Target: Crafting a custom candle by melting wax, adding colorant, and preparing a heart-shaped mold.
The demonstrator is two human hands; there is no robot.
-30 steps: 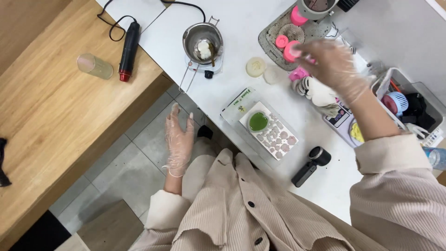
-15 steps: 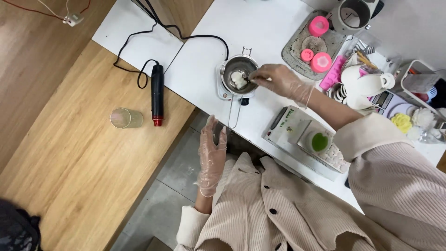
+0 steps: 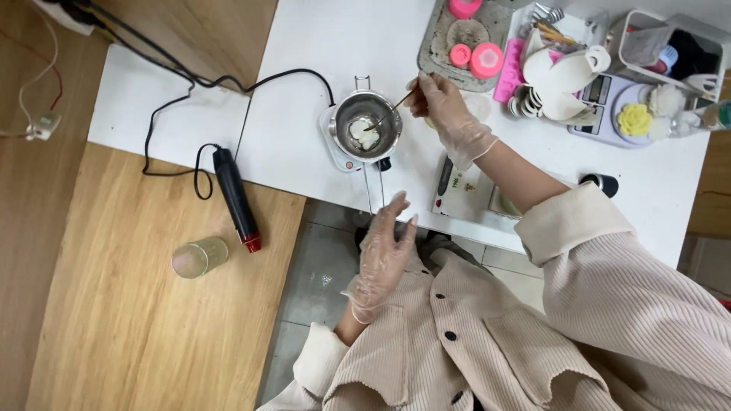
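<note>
White table [image 3: 304, 68] beside a wooden bench: small metal pot [image 3: 367, 135] w/ white lumps sits on a little hotplate, right hand [image 3: 447, 113] pinching a thin stick [image 3: 390, 108] dipped into it, left hand [image 3: 383, 255] open, empty, below the table edge.

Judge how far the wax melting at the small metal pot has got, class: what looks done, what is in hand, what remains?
Done: white lumps sit in the metal pot on its small heater. In hand: the right hand holds a thin stick whose tip reaches into the pot; the left hand hangs free below the table edge. Left: the lumps look solid, not liquid.
</note>
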